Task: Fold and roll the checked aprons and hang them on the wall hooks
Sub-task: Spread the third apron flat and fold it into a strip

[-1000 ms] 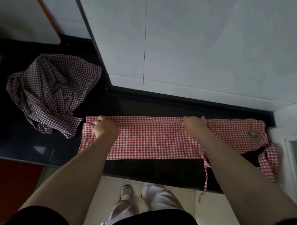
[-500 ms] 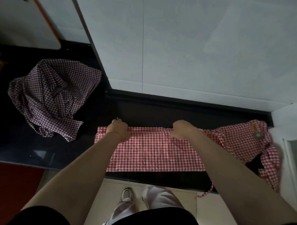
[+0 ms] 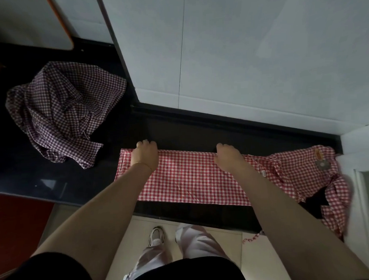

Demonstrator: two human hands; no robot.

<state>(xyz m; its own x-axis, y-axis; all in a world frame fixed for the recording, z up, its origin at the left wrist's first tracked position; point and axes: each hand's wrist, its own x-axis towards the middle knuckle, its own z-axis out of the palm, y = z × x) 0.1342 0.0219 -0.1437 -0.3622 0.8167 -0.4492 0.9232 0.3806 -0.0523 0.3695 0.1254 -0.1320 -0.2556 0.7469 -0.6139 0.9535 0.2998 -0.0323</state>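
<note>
Red-checked apron (image 3: 193, 177) flat on dark surface (image 3: 55, 182); left hand (image 3: 145, 156) and right hand (image 3: 229, 157), arms extended, fingers curled gripping its far edge.

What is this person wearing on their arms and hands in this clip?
Both forearms are bare below short black sleeves. The left hand has a thin bracelet at the wrist; the right hand shows no jewellery. No gloves on either hand.

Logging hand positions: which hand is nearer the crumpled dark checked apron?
Left. The left hand grips the red apron's far edge beside the dark apron; the right hand is farther right.
</note>
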